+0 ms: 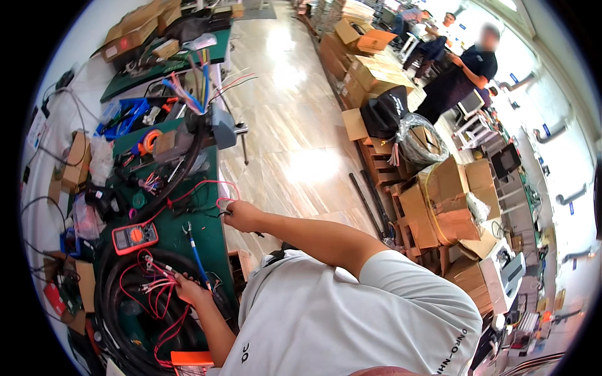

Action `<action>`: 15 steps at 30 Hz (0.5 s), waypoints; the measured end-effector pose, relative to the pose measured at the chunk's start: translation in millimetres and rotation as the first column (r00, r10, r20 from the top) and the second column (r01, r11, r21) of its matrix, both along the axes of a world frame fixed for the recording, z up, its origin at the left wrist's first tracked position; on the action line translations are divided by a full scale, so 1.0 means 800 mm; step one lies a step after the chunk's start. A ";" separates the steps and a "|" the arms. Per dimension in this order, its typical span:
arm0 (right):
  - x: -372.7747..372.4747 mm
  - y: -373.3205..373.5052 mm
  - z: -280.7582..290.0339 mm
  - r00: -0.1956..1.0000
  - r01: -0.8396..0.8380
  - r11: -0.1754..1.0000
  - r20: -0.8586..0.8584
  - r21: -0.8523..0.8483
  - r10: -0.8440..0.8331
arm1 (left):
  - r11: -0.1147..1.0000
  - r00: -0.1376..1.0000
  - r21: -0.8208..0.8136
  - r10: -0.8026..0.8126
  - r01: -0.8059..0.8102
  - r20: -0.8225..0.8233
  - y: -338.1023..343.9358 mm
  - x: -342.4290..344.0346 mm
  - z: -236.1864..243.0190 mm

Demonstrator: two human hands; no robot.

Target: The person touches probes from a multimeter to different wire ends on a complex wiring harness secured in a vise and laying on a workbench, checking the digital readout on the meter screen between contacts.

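My left hand [191, 292] is closed around a bundle of thin red and white wires [164, 283] with small ends, over a coil of thick black cable [110, 294] on the green bench. My right hand [243, 217] is closed at the bench's edge on a thin black lead, whose ends poke out on both sides of the fist. A thin red lead [210, 182] loops beside that hand. Left of it lies an orange-red multimeter [135, 237] with a round dial. A blue cable [199, 258] with a bare metal end rests between my two hands.
A grey bench vise [222, 127] stands at the bench's edge, near a thick cable's splayed coloured wires [199, 94]. Blue bins [128, 118], tape and tools crowd the bench. Across the tiled floor are cardboard boxes [433, 203], a pallet and a standing person [465, 72].
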State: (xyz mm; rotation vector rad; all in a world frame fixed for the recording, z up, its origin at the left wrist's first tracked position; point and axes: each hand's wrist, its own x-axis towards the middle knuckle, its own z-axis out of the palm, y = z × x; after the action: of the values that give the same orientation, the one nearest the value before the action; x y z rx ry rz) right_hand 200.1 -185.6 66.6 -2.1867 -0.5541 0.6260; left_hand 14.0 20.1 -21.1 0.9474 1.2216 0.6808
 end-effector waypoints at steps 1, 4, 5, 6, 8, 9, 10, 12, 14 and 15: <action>-0.002 -0.001 0.007 1.000 -0.004 1.000 -0.015 0.024 0.005 | 1.000 1.000 0.001 0.006 -0.006 -0.005 -0.001 0.001 0.004; -0.008 -0.004 0.002 0.999 0.008 0.999 -0.034 0.036 -0.007 | 0.999 1.000 -0.023 0.026 -0.026 0.006 -0.007 0.002 0.022; -0.006 -0.006 0.003 0.994 0.030 0.999 -0.109 0.030 -0.027 | 1.000 1.000 -0.020 -0.010 0.010 -0.022 0.001 0.001 0.009; -0.006 -0.008 0.006 0.994 0.031 0.999 -0.108 0.031 -0.028 | 1.000 1.000 0.004 0.010 -0.010 -0.015 -0.002 0.003 0.013; -0.006 -0.010 0.010 0.994 0.032 0.999 -0.106 0.033 -0.028 | 0.997 0.999 0.050 0.053 -0.053 0.000 -0.008 0.006 0.020; -0.005 -0.011 0.003 0.996 0.043 0.998 -0.086 0.043 -0.039 | 0.997 0.999 0.050 0.053 -0.053 0.003 -0.008 0.005 0.019; -0.003 -0.011 -0.008 0.997 0.054 0.997 -0.066 0.053 -0.050 | 0.997 0.999 0.051 0.052 -0.053 0.006 -0.007 0.005 0.015; -0.002 -0.009 -0.019 0.997 0.061 0.996 -0.047 0.066 -0.058 | 0.995 0.998 0.076 0.069 -0.068 -0.012 -0.007 0.006 0.012; -0.004 -0.006 -0.023 0.998 0.056 0.996 -0.046 0.072 -0.053 | 0.987 0.993 0.127 0.103 -0.095 -0.052 -0.008 0.006 0.011; -0.005 -0.005 -0.024 0.999 0.044 0.996 -0.003 0.071 -0.044 | 0.987 0.991 0.135 0.100 -0.088 -0.085 -0.007 0.005 0.012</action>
State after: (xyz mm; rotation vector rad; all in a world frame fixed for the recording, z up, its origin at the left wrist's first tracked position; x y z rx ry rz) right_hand 196.2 -189.8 47.3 -2.1254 -0.5188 0.5760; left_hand 18.3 14.4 -11.6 1.0444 1.3215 0.8075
